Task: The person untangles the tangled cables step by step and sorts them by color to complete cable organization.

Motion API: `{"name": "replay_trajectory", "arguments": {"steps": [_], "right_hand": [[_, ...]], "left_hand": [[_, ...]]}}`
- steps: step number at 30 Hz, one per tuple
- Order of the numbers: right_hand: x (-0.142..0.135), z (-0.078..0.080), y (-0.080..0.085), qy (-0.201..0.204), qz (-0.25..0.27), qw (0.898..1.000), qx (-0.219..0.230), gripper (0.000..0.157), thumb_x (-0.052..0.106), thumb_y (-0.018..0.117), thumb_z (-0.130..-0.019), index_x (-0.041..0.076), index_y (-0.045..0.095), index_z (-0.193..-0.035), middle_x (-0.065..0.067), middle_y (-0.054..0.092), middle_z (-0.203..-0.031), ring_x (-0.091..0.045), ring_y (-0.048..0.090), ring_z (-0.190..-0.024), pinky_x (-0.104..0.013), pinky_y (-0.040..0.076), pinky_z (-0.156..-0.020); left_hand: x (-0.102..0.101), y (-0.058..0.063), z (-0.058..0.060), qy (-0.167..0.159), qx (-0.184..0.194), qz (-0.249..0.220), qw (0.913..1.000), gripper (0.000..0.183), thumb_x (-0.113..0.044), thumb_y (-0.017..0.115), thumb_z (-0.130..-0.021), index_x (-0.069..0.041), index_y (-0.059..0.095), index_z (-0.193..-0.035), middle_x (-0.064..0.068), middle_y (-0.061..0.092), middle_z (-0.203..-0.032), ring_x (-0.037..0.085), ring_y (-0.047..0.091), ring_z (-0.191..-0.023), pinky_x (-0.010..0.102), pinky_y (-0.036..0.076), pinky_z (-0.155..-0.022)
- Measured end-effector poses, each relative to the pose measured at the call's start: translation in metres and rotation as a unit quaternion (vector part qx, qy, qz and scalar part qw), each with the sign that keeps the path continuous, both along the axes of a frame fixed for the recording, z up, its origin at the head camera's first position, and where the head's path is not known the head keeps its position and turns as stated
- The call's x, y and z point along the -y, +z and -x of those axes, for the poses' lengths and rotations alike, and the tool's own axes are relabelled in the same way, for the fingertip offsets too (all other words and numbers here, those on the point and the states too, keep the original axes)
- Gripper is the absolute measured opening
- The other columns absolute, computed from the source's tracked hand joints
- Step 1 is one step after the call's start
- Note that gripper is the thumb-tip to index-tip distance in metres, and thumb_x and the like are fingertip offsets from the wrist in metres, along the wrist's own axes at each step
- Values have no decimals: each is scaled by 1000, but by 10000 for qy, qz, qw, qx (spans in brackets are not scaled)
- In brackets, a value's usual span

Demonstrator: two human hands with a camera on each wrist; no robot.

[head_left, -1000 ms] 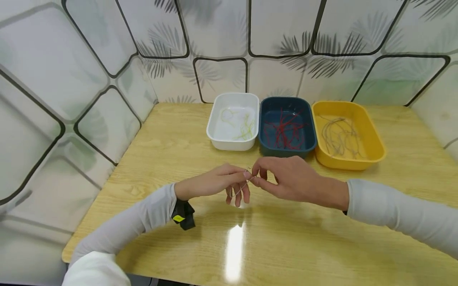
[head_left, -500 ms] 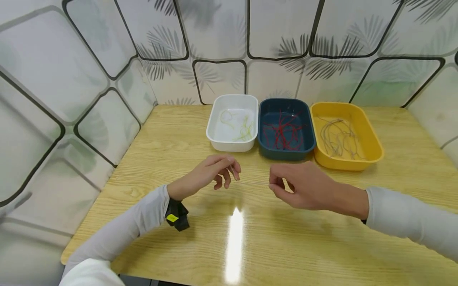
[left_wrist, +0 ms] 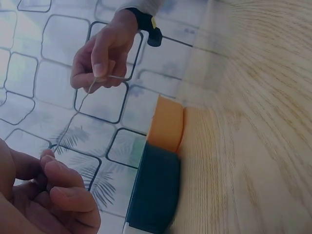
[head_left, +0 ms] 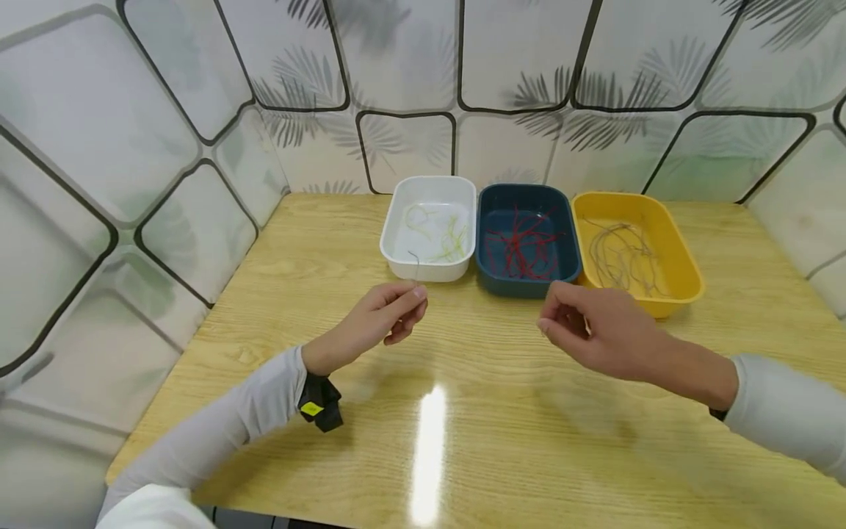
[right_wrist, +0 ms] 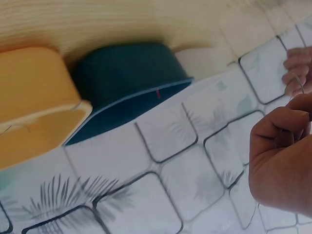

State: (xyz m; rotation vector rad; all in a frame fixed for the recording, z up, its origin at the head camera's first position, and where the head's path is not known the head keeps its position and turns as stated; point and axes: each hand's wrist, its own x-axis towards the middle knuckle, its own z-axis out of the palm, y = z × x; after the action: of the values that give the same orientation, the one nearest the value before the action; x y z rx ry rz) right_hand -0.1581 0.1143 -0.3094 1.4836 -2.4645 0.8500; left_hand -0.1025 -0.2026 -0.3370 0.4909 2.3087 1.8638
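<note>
A thin greyish string (left_wrist: 76, 113) runs between my two hands in the left wrist view, slightly wavy. My left hand (head_left: 377, 321) pinches it between thumb and forefinger, in front of the white tub; a short hooked end rises above the fingertips in the head view. Off to the right, my right hand (head_left: 608, 334) pinches the other part with curled fingers, and a short tail pokes out past its fingertips in the left wrist view. Both hands are raised over the wooden table (head_left: 317, 455). In the right wrist view the right hand's fingertips are mostly hidden.
At the back stand a white tub (head_left: 428, 272) with yellow strings, a dark blue tub (head_left: 529, 288) with red strings (head_left: 520, 250), and a yellow tub (head_left: 684, 272) with greyish strings (head_left: 621, 253). Behind them rises a patterned wall (head_left: 410, 147).
The hands, together one second ago at the string, have moved apart. The right hand has gone well to the right, the left slightly left, and the left fingers have curled in more.
</note>
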Motion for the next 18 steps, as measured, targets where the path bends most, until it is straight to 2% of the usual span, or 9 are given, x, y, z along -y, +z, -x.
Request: {"name": "replay_trajectory", "arguments": {"steps": [3, 5, 10, 14, 18], "right_hand": [[-11, 8, 7, -283, 204, 9980, -522, 16, 22, 61, -88, 31, 48, -87, 17, 39, -62, 0, 34, -50, -19, 29, -46], [-21, 16, 12, -543, 288, 9931, -1002, 19, 20, 64, -85, 31, 49, -86, 17, 39, -63, 0, 34, -51, -18, 29, -47], [-54, 45, 19, -1466, 141, 9702, -1922, 15, 21, 67, -81, 26, 52, -82, 14, 43, -64, -2, 35, -51, -22, 29, -44], [-79, 72, 16, -1999, -302, 9570, -2082, 11, 24, 62, -84, 23, 51, -81, 11, 46, -64, -5, 35, -47, -28, 28, -39], [-99, 91, 4, -2393, -949, 9512, -1699, 9, 23, 53, -87, 22, 50, -79, 9, 47, -63, -11, 36, -45, -31, 27, -37]], "left_hand": [[2, 0, -1, -256, -32, 84, 9996, 41, -39, 38, -99, -2, 48, -84, 18, 38, -68, 27, 31, -49, 33, 29, -44], [4, -1, -2, -407, -37, 221, 9989, 41, -38, 37, -99, -2, 49, -84, 17, 39, -66, 27, 33, -48, 34, 30, -44], [8, -3, -6, -774, -96, 714, 9944, 39, -37, 38, -99, -4, 52, -85, 14, 41, -61, 27, 35, -48, 35, 32, -44], [6, 0, -6, -876, -169, 841, 9925, 38, -38, 39, -99, -6, 52, -84, 12, 41, -61, 26, 36, -48, 34, 32, -44], [3, 0, -7, -923, -233, 749, 9926, 39, -37, 37, -100, -5, 50, -81, 12, 40, -59, 26, 36, -47, 35, 33, -43]]}}
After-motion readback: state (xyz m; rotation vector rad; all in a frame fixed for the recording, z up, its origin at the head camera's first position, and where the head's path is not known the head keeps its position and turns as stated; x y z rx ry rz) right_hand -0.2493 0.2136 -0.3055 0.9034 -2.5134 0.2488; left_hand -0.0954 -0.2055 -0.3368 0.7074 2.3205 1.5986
